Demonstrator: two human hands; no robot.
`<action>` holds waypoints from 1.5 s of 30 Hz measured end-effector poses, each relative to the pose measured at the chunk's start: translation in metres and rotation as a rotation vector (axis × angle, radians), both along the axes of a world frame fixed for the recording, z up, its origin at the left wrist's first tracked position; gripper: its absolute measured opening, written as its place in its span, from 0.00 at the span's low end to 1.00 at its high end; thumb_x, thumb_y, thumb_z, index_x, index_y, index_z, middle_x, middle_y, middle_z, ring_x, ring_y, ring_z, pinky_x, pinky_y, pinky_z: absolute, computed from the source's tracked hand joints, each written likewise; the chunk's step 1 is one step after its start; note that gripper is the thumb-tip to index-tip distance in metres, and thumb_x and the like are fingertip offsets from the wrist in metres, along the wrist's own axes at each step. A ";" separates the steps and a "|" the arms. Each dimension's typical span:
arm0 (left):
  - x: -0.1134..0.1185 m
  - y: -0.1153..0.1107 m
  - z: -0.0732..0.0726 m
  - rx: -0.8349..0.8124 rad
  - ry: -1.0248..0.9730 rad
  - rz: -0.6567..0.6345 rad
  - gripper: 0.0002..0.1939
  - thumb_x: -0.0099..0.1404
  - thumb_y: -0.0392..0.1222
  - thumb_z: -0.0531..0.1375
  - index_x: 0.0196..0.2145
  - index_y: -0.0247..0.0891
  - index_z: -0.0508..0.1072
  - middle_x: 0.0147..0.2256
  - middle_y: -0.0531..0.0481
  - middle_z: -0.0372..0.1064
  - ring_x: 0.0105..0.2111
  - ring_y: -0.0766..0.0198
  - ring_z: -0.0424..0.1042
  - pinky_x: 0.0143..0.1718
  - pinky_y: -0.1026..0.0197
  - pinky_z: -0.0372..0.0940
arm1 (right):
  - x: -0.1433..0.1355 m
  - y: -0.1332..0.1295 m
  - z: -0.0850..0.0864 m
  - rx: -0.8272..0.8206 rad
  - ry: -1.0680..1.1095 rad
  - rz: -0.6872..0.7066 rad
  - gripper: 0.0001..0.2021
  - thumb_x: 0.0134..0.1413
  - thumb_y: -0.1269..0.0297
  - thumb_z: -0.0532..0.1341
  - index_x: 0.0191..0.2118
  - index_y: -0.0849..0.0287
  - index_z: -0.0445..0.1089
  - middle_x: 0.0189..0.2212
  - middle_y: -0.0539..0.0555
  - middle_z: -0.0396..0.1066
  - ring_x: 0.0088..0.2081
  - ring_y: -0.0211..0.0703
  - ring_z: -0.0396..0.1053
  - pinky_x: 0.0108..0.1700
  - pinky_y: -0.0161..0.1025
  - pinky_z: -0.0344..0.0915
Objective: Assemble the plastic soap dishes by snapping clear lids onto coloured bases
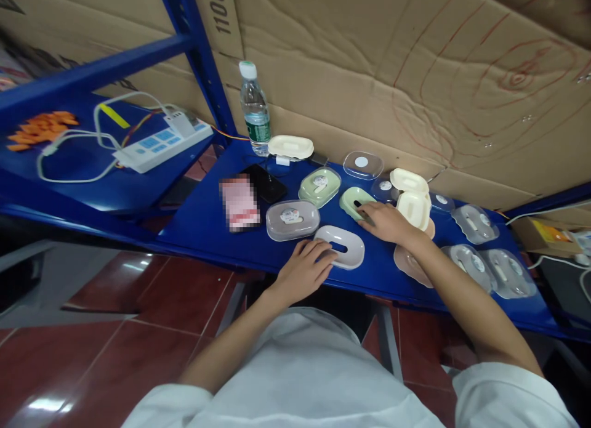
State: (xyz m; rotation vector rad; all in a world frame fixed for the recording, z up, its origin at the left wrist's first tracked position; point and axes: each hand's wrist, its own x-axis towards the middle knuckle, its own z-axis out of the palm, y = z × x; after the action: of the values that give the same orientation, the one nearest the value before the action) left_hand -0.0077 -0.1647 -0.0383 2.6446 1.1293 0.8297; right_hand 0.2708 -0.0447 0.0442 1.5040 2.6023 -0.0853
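My left hand (308,265) lies palm down over the near left end of a white oval soap dish (354,248) with a dark slot, its fingers stretched out and touching the rim. My right hand (385,222) reaches a pale green soap dish (349,197), its fingers closed on the right end; the fingertips partly cover the slot. Behind my left hand sits a greyish soap box (281,228) with a clear lid and a round sticker. Farther back is a green lidded soap box (311,191). Under my right forearm lie pinkish parts (409,269), partly hidden.
Cream dish parts (415,209) and a clear lid (353,163) stand behind my right hand. Several clear-lidded boxes (475,223) fill the right side. At back left are a water bottle (256,117), a black phone (273,188) and a power strip (152,148).
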 end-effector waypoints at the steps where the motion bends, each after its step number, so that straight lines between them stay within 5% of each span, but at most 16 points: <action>1: 0.000 0.001 0.000 -0.015 -0.006 0.002 0.14 0.80 0.39 0.56 0.58 0.43 0.76 0.58 0.42 0.75 0.62 0.51 0.70 0.63 0.45 0.63 | 0.004 0.000 0.000 -0.006 0.013 0.018 0.20 0.75 0.54 0.56 0.60 0.58 0.75 0.60 0.62 0.77 0.59 0.59 0.75 0.59 0.53 0.69; 5: 0.002 0.002 -0.002 -0.044 -0.015 0.012 0.14 0.80 0.39 0.56 0.58 0.43 0.76 0.60 0.42 0.74 0.63 0.50 0.70 0.63 0.45 0.64 | 0.027 0.018 0.010 0.091 0.036 -0.040 0.22 0.77 0.54 0.51 0.61 0.59 0.75 0.60 0.63 0.77 0.59 0.59 0.74 0.62 0.55 0.67; 11: 0.001 0.001 -0.003 -0.022 -0.008 0.001 0.15 0.80 0.39 0.56 0.59 0.42 0.76 0.60 0.42 0.74 0.64 0.49 0.69 0.63 0.44 0.64 | 0.062 0.062 0.019 0.269 -0.057 -0.446 0.22 0.69 0.60 0.61 0.62 0.64 0.74 0.57 0.70 0.77 0.58 0.66 0.73 0.59 0.58 0.65; 16: 0.001 0.001 -0.006 -0.040 -0.035 0.002 0.15 0.79 0.39 0.58 0.60 0.44 0.77 0.59 0.42 0.75 0.64 0.50 0.70 0.63 0.45 0.65 | 0.061 0.066 0.020 0.316 0.030 -0.463 0.19 0.71 0.69 0.54 0.59 0.66 0.75 0.52 0.69 0.80 0.54 0.59 0.76 0.59 0.55 0.64; 20: -0.001 -0.004 -0.005 0.032 -0.152 0.022 0.14 0.78 0.38 0.59 0.58 0.46 0.78 0.55 0.44 0.77 0.60 0.53 0.74 0.60 0.48 0.67 | 0.044 0.030 0.037 0.403 0.157 -0.333 0.18 0.74 0.65 0.53 0.58 0.62 0.76 0.56 0.66 0.78 0.60 0.60 0.72 0.66 0.58 0.60; 23: -0.008 -0.015 0.006 0.152 -0.422 0.066 0.13 0.76 0.36 0.63 0.55 0.47 0.77 0.50 0.47 0.79 0.55 0.55 0.76 0.58 0.49 0.69 | 0.025 -0.035 0.036 0.444 0.254 -0.231 0.19 0.77 0.59 0.51 0.59 0.55 0.76 0.58 0.62 0.78 0.62 0.59 0.72 0.66 0.58 0.63; 26: -0.016 -0.028 0.023 0.222 -0.594 0.136 0.15 0.74 0.36 0.64 0.56 0.47 0.75 0.49 0.46 0.78 0.54 0.54 0.76 0.57 0.47 0.71 | -0.007 -0.110 0.007 0.373 0.372 -0.113 0.18 0.76 0.59 0.52 0.60 0.43 0.75 0.55 0.56 0.80 0.58 0.59 0.75 0.60 0.60 0.70; 29: -0.016 -0.032 0.036 0.223 -0.588 0.196 0.16 0.74 0.36 0.64 0.57 0.50 0.74 0.50 0.47 0.78 0.54 0.54 0.77 0.57 0.46 0.72 | -0.046 -0.160 -0.035 0.284 0.488 -0.065 0.19 0.75 0.64 0.53 0.61 0.44 0.76 0.50 0.57 0.80 0.55 0.61 0.75 0.58 0.62 0.70; 31: -0.013 -0.030 0.038 0.185 -0.550 0.232 0.15 0.75 0.38 0.65 0.56 0.50 0.75 0.49 0.47 0.78 0.53 0.54 0.78 0.56 0.47 0.72 | -0.068 -0.172 -0.054 0.218 0.511 -0.073 0.18 0.76 0.64 0.54 0.60 0.45 0.77 0.51 0.57 0.80 0.55 0.60 0.75 0.61 0.61 0.68; 34: -0.005 -0.027 0.033 0.184 -0.472 0.263 0.09 0.76 0.42 0.64 0.53 0.49 0.78 0.47 0.48 0.80 0.49 0.55 0.79 0.53 0.48 0.71 | -0.077 -0.173 -0.059 0.140 0.509 -0.028 0.18 0.77 0.62 0.54 0.64 0.44 0.74 0.57 0.55 0.79 0.60 0.57 0.73 0.67 0.62 0.63; 39: 0.006 -0.029 0.024 0.244 -0.367 0.260 0.09 0.77 0.40 0.64 0.52 0.47 0.79 0.45 0.48 0.82 0.46 0.56 0.80 0.53 0.48 0.67 | -0.035 -0.179 -0.046 0.241 0.610 -0.031 0.20 0.75 0.60 0.59 0.68 0.42 0.68 0.60 0.56 0.77 0.62 0.58 0.73 0.66 0.63 0.66; 45: 0.022 -0.035 0.014 0.326 -0.289 0.222 0.09 0.76 0.37 0.65 0.53 0.41 0.79 0.44 0.48 0.83 0.43 0.58 0.79 0.53 0.50 0.63 | -0.005 -0.184 -0.062 0.299 0.667 -0.198 0.35 0.74 0.58 0.61 0.79 0.46 0.48 0.73 0.63 0.60 0.74 0.61 0.60 0.70 0.66 0.65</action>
State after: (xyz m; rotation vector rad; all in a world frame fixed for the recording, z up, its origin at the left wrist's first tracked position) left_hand 0.0138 -0.1997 -0.0240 2.5456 1.3172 1.4999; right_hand 0.2659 -0.2291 -0.0178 2.1429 3.0514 -0.2716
